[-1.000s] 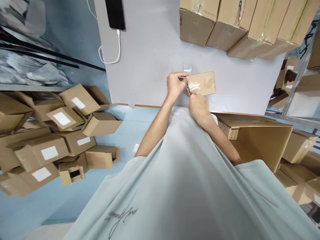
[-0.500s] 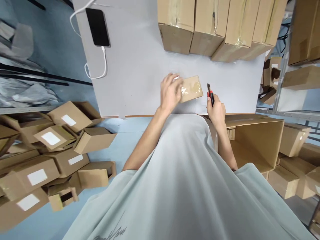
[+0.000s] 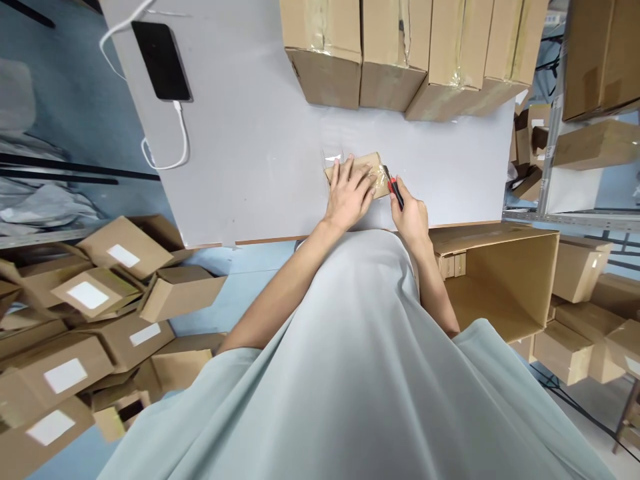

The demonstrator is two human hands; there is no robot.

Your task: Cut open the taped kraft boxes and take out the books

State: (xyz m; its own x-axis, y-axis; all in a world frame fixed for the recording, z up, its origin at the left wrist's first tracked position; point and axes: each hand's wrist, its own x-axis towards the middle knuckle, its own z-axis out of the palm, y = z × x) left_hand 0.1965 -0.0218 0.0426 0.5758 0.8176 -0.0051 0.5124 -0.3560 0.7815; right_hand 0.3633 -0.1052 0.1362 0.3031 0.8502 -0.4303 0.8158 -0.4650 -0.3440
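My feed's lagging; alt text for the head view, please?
The left hand rests on a small taped box on a pale table; the right hand holds a cutter at its edge. Beyond are a cabled phone and four cartons.

Dressed in a loose, pale blue-green top (image 3: 350,360), greyer down the middle (softly shaded along long folds). Fitted with short, wide sleeves (image 3: 239,360) of matching colour. Bare below the sleeves.
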